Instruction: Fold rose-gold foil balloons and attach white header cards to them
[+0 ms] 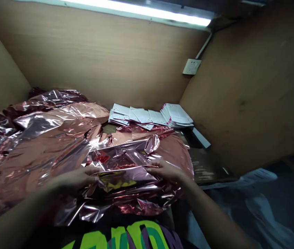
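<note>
A crumpled sheet of shiny rose-pink foil (123,155) lies folded in front of me on a bigger heap of the same foil (45,138). My left hand (75,178) grips its left edge, thumb on top and fingers closed on the fold. My right hand (166,171) holds its right edge, fingers pressed on the foil. Between both hands the foil mirrors a yellow patch.
Stacks of white printed cards (149,116) lie fanned out behind the foil against the back wooden wall. A wall socket (191,66) sits at the corner under a bright strip lamp (136,10). Wooden panels close in left and right. Clear plastic bags (256,193) lie low on the right.
</note>
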A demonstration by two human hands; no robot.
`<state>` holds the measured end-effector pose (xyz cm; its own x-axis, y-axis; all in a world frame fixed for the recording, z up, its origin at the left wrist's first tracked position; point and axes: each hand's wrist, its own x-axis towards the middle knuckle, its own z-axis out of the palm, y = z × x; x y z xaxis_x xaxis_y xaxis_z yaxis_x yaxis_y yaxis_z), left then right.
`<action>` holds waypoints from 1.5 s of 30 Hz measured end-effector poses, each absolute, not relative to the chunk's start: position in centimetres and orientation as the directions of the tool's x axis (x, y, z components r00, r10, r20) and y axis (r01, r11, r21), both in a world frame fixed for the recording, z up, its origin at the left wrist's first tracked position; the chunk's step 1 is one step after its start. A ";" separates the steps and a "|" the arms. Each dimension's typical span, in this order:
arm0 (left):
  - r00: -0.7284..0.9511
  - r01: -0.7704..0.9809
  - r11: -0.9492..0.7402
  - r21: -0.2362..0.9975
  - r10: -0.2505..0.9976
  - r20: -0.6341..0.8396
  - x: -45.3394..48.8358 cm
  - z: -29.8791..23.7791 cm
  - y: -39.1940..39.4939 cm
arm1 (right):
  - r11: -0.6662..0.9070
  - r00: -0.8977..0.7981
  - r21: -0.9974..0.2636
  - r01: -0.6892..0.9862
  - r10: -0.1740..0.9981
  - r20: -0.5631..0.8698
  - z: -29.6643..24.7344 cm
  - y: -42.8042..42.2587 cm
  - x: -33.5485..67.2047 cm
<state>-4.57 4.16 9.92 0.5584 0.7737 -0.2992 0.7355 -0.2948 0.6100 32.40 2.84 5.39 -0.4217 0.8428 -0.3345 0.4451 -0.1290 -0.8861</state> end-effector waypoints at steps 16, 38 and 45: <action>0.708 0.703 -0.615 0.356 0.650 -0.276 -3.1 4.5 0.9 | 0.251 -0.248 -0.534 0.807 0.966 0.080 7.3 -0.4 29.1; 0.541 0.840 -0.539 -0.064 0.841 0.013 0.3 4.3 2.2 | 0.007 -0.250 -0.632 0.775 0.922 -0.296 4.9 6.4 31.2; 0.632 0.773 -0.630 -0.078 0.753 0.185 -0.4 -2.5 1.4 | 0.389 -0.397 -0.356 0.850 0.916 0.053 2.7 1.5 22.9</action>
<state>-0.44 1.40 -2.45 0.6321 0.7526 0.1846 0.7728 -0.6299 -0.0778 22.92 1.52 2.73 -0.3973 0.9162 0.0526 0.8499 0.3889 -0.3557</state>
